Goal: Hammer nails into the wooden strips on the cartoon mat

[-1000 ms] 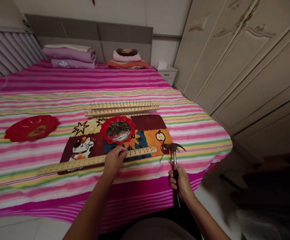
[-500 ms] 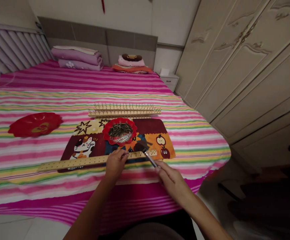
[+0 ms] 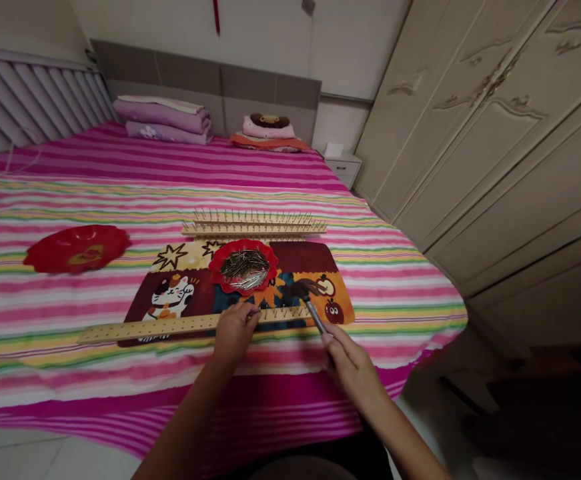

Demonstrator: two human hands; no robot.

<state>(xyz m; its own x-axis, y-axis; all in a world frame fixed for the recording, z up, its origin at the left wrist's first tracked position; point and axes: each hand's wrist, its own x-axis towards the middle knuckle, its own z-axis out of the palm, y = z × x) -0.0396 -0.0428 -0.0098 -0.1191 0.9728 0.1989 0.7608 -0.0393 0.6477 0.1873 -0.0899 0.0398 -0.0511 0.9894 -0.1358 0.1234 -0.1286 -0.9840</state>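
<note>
Strip across the mat's near edge: holes along its left part, upright nails along its right. Left hand: grip pinched together at the strip, contents hidden. Right hand: grip clamped around the hammer. Beyond, a bowl holds loose nails.

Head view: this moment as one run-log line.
left hand: at wooden strip; right hand: gripping hammer; nails: in red bowl; nailed strips: beyond red bowl

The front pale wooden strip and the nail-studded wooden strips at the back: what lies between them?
In the head view, a scalloped red bowl of metal nails rests there on a multicoloured mat.
</note>
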